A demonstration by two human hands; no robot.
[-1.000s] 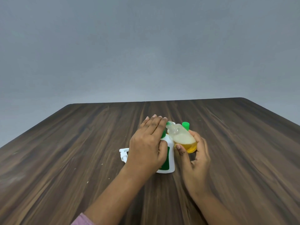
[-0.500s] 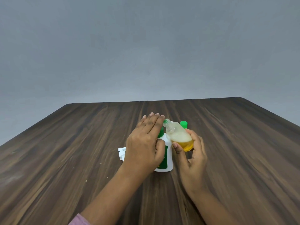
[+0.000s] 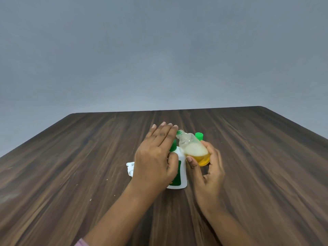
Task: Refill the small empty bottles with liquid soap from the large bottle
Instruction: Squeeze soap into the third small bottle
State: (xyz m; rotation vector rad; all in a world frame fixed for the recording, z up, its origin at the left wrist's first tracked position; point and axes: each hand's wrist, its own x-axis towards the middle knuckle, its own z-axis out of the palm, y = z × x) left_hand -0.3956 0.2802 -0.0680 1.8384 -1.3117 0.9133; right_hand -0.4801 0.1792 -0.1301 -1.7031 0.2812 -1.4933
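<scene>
Left hand rose, fingers straight over white bottle; my right hand clamped small bottle, tilted, likely for capping.

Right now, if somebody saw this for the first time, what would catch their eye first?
The tilted small clear bottle, yellow liquid under pale foam, gripped by the right hand at the middle of the dark wooden table. Just left of it, the left hand lies with straight fingers over a white bottle with a green label. A green cap shows just behind the clear bottle.
</scene>
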